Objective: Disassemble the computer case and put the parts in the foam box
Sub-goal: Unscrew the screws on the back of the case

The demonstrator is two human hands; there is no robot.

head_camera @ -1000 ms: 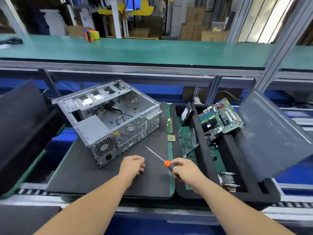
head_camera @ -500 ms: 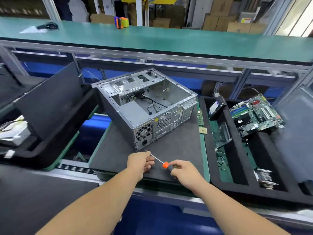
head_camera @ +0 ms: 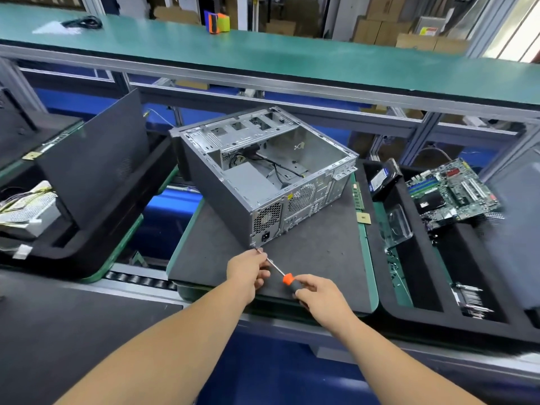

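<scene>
The case (head_camera: 263, 176) lies open on a mat (head_camera: 315, 258). Right of it, the foam box (head_camera: 409, 290) holds a motherboard (head_camera: 453, 191). At the case's near corner, the left hand (head_camera: 248, 270) pinches the screwdriver (head_camera: 277, 268) shaft — the right hand (head_camera: 321, 293) grips its handle.

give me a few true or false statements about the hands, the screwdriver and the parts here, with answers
1. The right hand holds the screwdriver handle. True.
2. The screwdriver tip points at the computer case's near bottom corner. True.
3. The motherboard sits inside the case. False: it lies in the foam box at right.
4. The left hand rests on top of the case. False: it pinches the screwdriver's shaft.
</scene>
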